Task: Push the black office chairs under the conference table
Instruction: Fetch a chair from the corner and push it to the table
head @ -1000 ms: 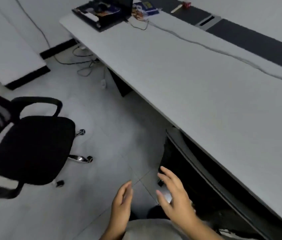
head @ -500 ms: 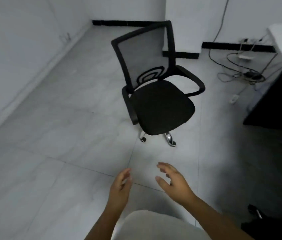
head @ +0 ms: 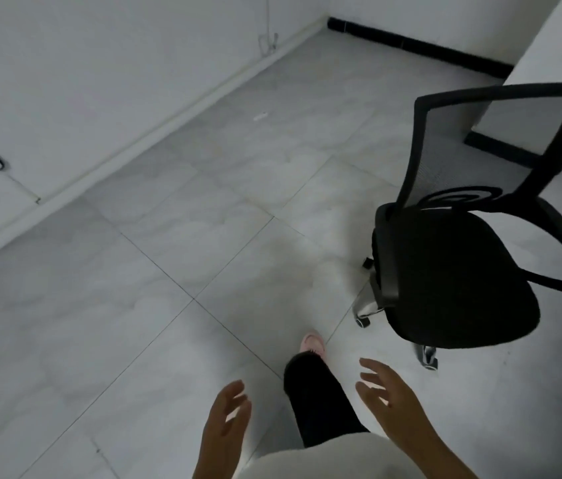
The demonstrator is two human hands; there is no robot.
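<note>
The black office chair (head: pixel 459 271) stands on the grey tiled floor (head: pixel 169 271) at the right, its mesh backrest away from the person and its seat facing them. Both hands are raised in front of the body, empty: the left hand (head: pixel 226 430) and right hand (head: pixel 393 399) each have an open grip, fingers spread, touching nothing. One pink shoe (head: pixel 314 344) is stepped forward, near the chair's casters.

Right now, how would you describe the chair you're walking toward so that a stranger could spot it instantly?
Look at the pale tiled floor on the right side of the room, away from the white wall. There stands a black office chair on a chrome wheeled base. It is the only furniture on the open floor, marked by a see-through mesh backrest, curved loop armrests and a padded black seat.
</note>
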